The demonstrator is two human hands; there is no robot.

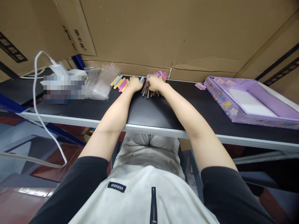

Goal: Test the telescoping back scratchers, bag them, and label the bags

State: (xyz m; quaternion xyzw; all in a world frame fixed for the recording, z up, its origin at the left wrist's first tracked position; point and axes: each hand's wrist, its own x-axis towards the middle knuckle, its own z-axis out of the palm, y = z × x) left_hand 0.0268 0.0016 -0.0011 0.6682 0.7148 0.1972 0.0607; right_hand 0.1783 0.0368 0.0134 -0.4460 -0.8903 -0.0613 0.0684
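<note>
My left hand [135, 83] rests at the back of the black tabletop, its fingers closed. A light blue stick [141, 79] shows at its thumb side and appears held. Just left of this hand lie short pastel sticks [120, 83] in yellow, blue and pink, side by side. My right hand [154, 82] reaches over a bundle of thin dark-barrelled, pen-like sticks [148, 93], with fingers curled down among them. Pink and purple tops [163, 74] of the bundle stick out behind that hand. Whatever its fingertips grip is hidden.
Clear plastic bags [99, 81] lie left of the pastel sticks, near a white charger and cable [37, 102]. A purple open box [235, 109] stands at the right, with small pink packets [200, 86] beside it. Cardboard [149, 34] walls the table's back.
</note>
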